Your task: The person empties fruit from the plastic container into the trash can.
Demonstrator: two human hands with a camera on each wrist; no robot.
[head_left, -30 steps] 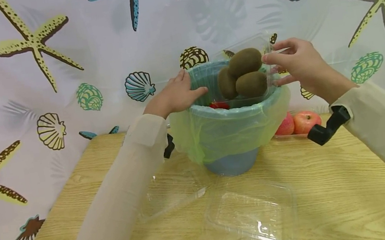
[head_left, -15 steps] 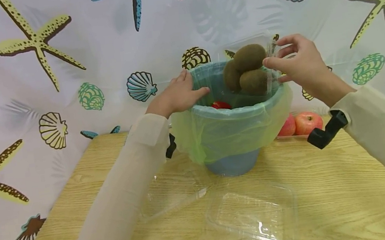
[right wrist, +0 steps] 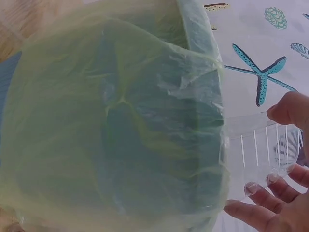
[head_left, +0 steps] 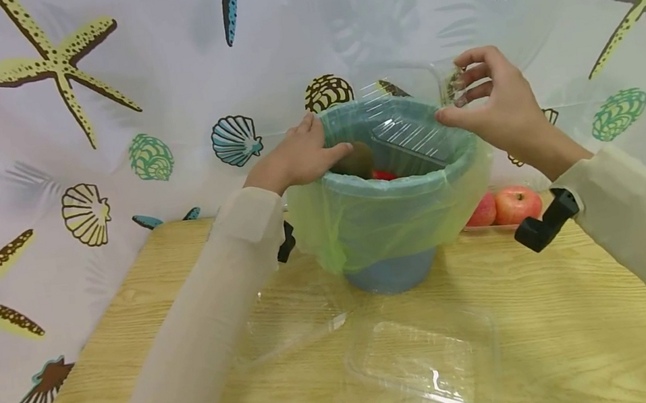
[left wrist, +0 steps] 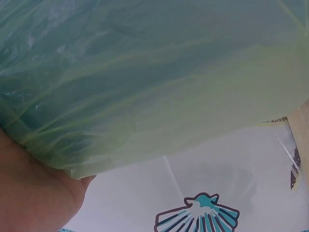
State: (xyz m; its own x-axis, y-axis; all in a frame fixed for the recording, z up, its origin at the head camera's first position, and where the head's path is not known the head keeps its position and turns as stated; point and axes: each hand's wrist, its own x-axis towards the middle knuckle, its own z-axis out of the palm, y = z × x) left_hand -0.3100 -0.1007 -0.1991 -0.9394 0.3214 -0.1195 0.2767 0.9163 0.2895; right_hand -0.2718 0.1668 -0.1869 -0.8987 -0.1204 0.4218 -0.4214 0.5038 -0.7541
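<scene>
A blue bin (head_left: 391, 279) lined with a thin yellow-green bag (head_left: 405, 221) stands at the table's back. My left hand (head_left: 299, 157) rests on its left rim, fingers straight and thumb reaching over the inside; the left wrist view shows the palm against the bag. My right hand (head_left: 495, 90) pinches the end of a clear plastic container (right wrist: 256, 150), thumb on one side and fingertips on the other. Tilted over the bin's mouth, the ribbed container shows no fruit in it. Inside the bin, a brown kiwi (head_left: 359, 159) lies by my left thumb, next to a red thing (head_left: 382, 174).
Two clear plastic containers lie on the wooden table in front of the bin, one at the left (head_left: 290, 325) and one nearer (head_left: 420, 362). Behind the bin's right side, red apples (head_left: 517, 204) sit in a clear tray. A patterned curtain (head_left: 157, 60) hangs behind.
The kiwis have slid out of the container into the bin as my right hand tipped it further. My left hand has stayed on the rim.
</scene>
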